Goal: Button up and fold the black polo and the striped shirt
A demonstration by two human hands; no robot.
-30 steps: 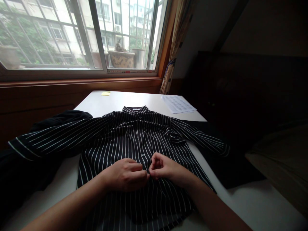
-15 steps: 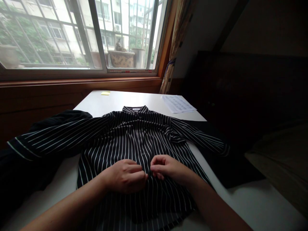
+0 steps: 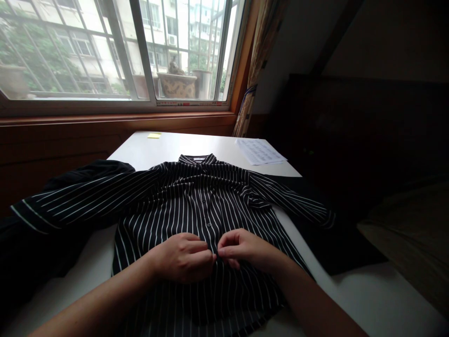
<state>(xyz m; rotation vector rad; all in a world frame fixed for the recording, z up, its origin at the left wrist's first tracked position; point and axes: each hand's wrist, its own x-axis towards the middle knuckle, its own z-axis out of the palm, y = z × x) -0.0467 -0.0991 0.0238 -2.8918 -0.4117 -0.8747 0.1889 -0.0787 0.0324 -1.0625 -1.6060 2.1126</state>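
A black shirt (image 3: 168, 206) with white stripes lies front up, collar away from me and both sleeves spread. Buttons run down its middle; one button (image 3: 209, 224) shows just above my hands. My left hand (image 3: 187, 257) is closed at the front placket, its fingertips pinching the shirt's edge. Close beside it, my right hand (image 3: 242, 248) pinches at the same placket with thumb and forefinger. Whether a button sits between the fingertips is hidden.
The shirt rests on a white table (image 3: 168, 147). Dark cloth (image 3: 94, 171) is heaped at the left, and more black cloth (image 3: 336, 252) lies under the right sleeve. Printed papers (image 3: 259, 151) and a yellow sticky note (image 3: 154, 135) lie near the far edge, below a window.
My right hand has shifted slightly left and its thumb and forefinger have closed nearer to my left fingertips. My left hand and the shirt stay nearly still.
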